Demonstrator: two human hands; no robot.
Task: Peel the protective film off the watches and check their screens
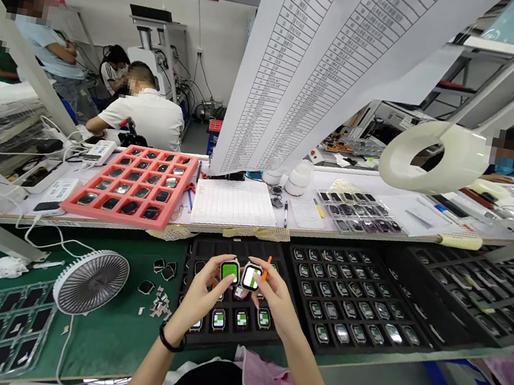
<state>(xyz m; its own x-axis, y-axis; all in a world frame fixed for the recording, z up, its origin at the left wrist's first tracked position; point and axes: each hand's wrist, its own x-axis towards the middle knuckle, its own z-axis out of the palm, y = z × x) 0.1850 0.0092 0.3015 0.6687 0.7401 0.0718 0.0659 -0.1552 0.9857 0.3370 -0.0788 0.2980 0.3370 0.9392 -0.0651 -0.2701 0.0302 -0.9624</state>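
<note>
My left hand point(202, 292) grips a square smartwatch point(229, 272) with a lit green screen. Beside it, my right hand point(276, 295) holds a second smartwatch point(251, 278), its screen showing green and white. The two watches sit close together, nearly touching. An orange stick point(267, 268) rises from the fingers of my right hand. Below both hands lies a black tray point(215, 246) holding rows of watches, several with lit screens. My hands hide part of that tray.
To the right lies a larger black tray point(347, 301) of watches. Ahead stands a red tray point(129, 183) of watches. A white desk fan point(90, 282) stands at left, near small loose pieces. A printed list point(307, 75) hangs overhead, and co-workers sit beyond the bench.
</note>
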